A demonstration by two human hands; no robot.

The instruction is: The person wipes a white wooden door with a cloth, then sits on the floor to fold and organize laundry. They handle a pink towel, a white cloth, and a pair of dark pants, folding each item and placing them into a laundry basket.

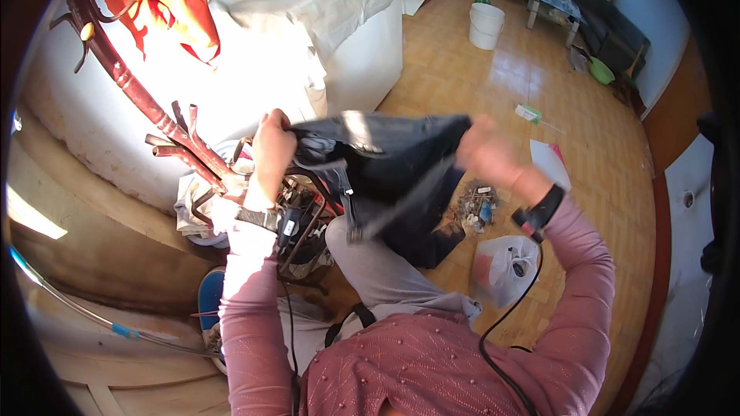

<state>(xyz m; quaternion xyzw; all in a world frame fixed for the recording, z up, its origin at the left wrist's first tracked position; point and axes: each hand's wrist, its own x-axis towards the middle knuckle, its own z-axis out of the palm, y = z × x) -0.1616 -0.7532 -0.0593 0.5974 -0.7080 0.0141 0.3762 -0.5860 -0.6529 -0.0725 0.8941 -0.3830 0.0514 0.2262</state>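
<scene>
A pair of dark denim trousers (pixel 425 196) hangs between my two hands, its waistband stretched wide and the fly undone. My left hand (pixel 273 141) grips one end of the waistband, near the coat stand. At the opposite end, my right hand (pixel 490 150) is closed on the waistband and looks blurred. The front of the waistband sags toward me, and the dark inside shows. Below, the legs of the trousers drop past my grey-clad knee (pixel 370 260) toward the floor.
A dark red coat stand (pixel 141 95) leans at left, bearing a red garment (pixel 156 0). A plastic bag (pixel 503 271) and a heap of sweepings (pixel 477 208) lie on the floor to the right. Farther off stands a white bucket (pixel 487 26). Cables run from both my wrists.
</scene>
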